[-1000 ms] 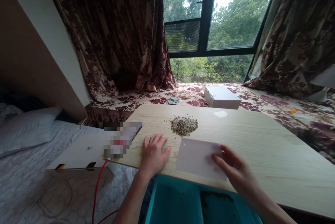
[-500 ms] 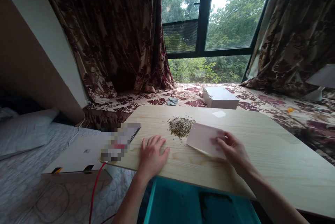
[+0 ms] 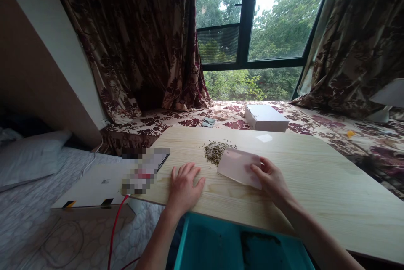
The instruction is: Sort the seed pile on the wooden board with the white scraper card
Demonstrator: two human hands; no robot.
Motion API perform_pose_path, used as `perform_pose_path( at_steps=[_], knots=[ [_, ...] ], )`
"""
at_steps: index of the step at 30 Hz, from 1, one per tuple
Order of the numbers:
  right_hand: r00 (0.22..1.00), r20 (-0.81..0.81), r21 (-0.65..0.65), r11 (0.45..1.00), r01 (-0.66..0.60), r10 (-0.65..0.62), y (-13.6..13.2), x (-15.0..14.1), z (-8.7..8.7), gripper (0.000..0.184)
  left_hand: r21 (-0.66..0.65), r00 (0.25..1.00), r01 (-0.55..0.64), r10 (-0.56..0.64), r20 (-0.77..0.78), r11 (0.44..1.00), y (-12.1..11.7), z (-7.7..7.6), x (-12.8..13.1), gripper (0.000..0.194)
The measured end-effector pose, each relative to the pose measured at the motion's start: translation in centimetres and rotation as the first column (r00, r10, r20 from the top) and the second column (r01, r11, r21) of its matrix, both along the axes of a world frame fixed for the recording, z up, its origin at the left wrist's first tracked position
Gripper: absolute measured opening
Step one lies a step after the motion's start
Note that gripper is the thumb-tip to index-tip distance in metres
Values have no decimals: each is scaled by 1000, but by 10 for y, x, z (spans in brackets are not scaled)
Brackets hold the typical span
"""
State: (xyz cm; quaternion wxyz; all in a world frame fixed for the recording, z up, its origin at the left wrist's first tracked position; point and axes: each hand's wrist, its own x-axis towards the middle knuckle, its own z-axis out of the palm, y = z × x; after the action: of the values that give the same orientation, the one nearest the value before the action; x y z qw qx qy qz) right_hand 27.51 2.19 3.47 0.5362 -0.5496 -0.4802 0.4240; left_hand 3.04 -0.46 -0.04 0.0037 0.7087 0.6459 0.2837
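On the pale wooden table lies a loose pile of small greenish and white grains; their exact kind is too small to tell. My right hand pinches the right end of a thin, pale pinkish-white rectangular sheet. The sheet's left end reaches the pile and covers its lower right part. My left hand rests flat on the table near the front edge, fingers spread, to the lower left of the pile, holding nothing.
Below the table's front edge sits a teal divided bin. A pixelated item lies at the table's left corner beside a white box on the bed. Behind the table, another white box stands on the floral-covered ledge.
My right hand has moved the sheet left, so it covers more of the pile's right side. My left hand stays in place.
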Motion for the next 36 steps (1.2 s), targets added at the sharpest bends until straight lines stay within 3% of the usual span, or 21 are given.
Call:
perform_pose_path(
  at_steps=[4, 12, 16, 19, 23, 28, 36],
  knots=[
    [995, 3, -35, 995, -96, 96, -12, -5, -1, 31, -9, 1000, 1, -1, 5, 1000, 0, 1, 0, 24],
    [938, -26, -15, 938, -347, 346, -61, -13, -2, 35, -20, 1000, -3, 3, 11, 1000, 0, 2, -1, 23],
    [989, 49, 67, 987, -146, 143, -42, 7, 15, 34, -16, 1000, 3, -3, 1, 1000, 0, 2, -1, 24],
    [998, 52, 109, 994, 29, -35, -16, 22, 23, 34, -9, 1000, 2, -2, -8, 1000, 0, 1, -1, 24],
    [997, 76, 80, 996, 25, -31, 3, 27, 18, 30, -3, 1000, 7, -7, -13, 1000, 0, 0, -1, 24],
    [998, 63, 85, 996, 10, -15, 5, 22, 9, 28, 1, 1000, 13, -13, -16, 1000, 0, 0, -2, 25],
    [996, 77, 120, 991, -55, 46, 11, 13, 19, 26, -5, 1000, 15, -15, -20, 1000, 1, 1, -2, 25]
  ],
)
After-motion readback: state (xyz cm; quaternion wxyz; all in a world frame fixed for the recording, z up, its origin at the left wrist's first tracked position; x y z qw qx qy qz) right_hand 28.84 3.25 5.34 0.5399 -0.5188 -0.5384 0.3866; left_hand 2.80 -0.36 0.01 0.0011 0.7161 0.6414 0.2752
